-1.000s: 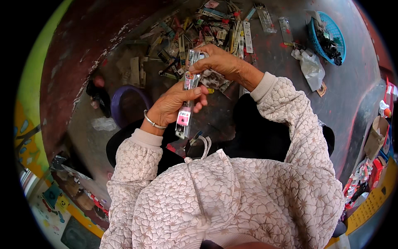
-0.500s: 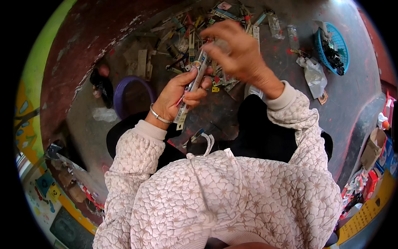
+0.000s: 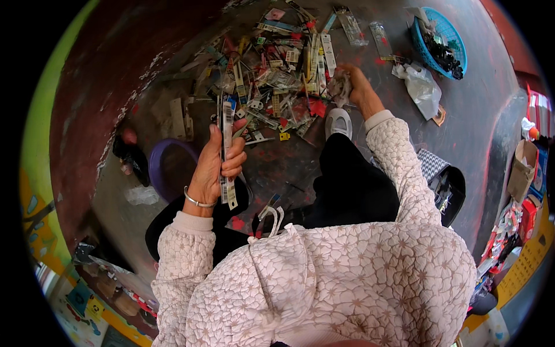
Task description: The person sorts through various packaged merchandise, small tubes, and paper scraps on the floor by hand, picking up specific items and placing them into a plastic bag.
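My left hand (image 3: pixel 209 168) is wrapped round a small bundle of slim flat packages (image 3: pixel 226 130), held nearly upright, with barcode labels showing. A silver bangle sits on that wrist. Farther right, beyond my shoe (image 3: pixel 338 122), my right hand (image 3: pixel 362 89) has its fingers round a crumpled greyish wad (image 3: pixel 340 87); whether it is cloth or plastic I cannot tell. Between and beyond the hands spreads a heap of similar slim packages (image 3: pixel 277 81), with clear sleeves, card strips and red scraps among them.
A blue plastic basket (image 3: pixel 421 46) with black items stands at the far right, near a white plastic bag (image 3: pixel 425 92). By my left knee is a purple ring-shaped rim (image 3: pixel 155 165), with a black bag (image 3: pixel 134 156) farther left. An open dark container (image 3: pixel 450 194) lies beside my right arm.
My right hand has left the packages and moved right, where a crumpled wad now shows in it. My left hand has shifted left and lower, still with its packages. The view has turned slightly.
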The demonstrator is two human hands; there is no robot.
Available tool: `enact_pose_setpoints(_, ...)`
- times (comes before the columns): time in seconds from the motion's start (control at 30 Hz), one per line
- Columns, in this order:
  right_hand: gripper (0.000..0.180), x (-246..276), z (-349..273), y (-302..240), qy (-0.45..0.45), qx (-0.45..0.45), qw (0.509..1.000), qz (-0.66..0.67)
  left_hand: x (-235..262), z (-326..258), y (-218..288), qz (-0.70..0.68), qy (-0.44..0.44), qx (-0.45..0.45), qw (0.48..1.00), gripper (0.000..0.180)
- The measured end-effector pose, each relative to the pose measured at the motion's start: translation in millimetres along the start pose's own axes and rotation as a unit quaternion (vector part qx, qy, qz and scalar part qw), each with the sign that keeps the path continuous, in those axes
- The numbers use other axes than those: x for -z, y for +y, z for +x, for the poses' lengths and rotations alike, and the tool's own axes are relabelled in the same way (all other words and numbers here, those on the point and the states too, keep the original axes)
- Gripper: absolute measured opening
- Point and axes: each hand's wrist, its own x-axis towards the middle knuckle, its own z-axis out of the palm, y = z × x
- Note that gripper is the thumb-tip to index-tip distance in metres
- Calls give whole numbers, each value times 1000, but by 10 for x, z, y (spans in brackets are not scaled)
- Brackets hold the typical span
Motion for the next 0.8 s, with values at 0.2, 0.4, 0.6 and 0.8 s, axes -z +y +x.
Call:
enact_pose_setpoints(0.2, 30, 114, 701, 750, 92, 207, 914, -337, -116, 72, -113, 225, 76, 3, 971, 29)
enact_pose_setpoints(0.4, 67, -253, 503, 849, 60, 308, 754, -577, -78, 286, -304, 181, 53, 51, 981, 24)
enact_pose_setpoints(0.6, 62, -833, -657, 562, -559, -25, 820, -120, 33, 430, -302, 63, -11, 42, 997, 23)
enact_pose_setpoints(0.8, 43, -1073, -899, 739, -679, -77, 725, -85, -56, 568, -473, 196, -65, 149, 967, 33)
